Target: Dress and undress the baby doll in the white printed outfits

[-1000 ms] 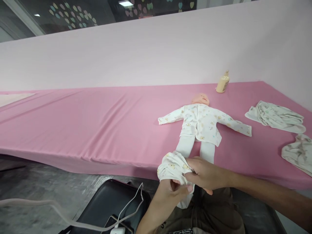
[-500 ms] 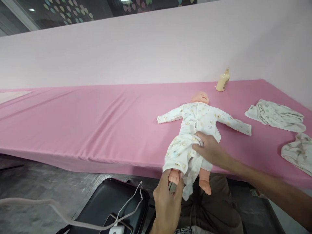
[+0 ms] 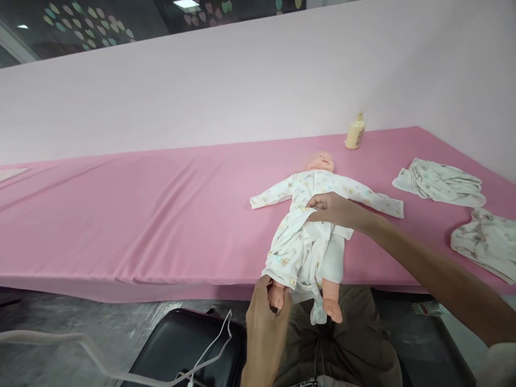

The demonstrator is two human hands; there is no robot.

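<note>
A baby doll lies on its back, dressed in a white printed long-sleeved top with both arms spread. White printed baby pants cover one leg, on the left of the view; the other leg, with bare lower leg and foot, is outside them. My right hand pinches the pants' waistband over the doll's belly. Around the doll's foot, at the pants' cuff, close the thumb and fingers of my left hand. The loose pant leg hangs between the doll's legs.
Pink cloth covers the table. A cream pump bottle stands by the wall. Two crumpled white printed cloths lie at the right. A black chair with a white cable is below the table's front edge.
My right hand has drawn the pants' waistband up toward the doll's belly, and the cloth is stretched along the leg. My left hand stays at the foot. The view has shifted slightly.
</note>
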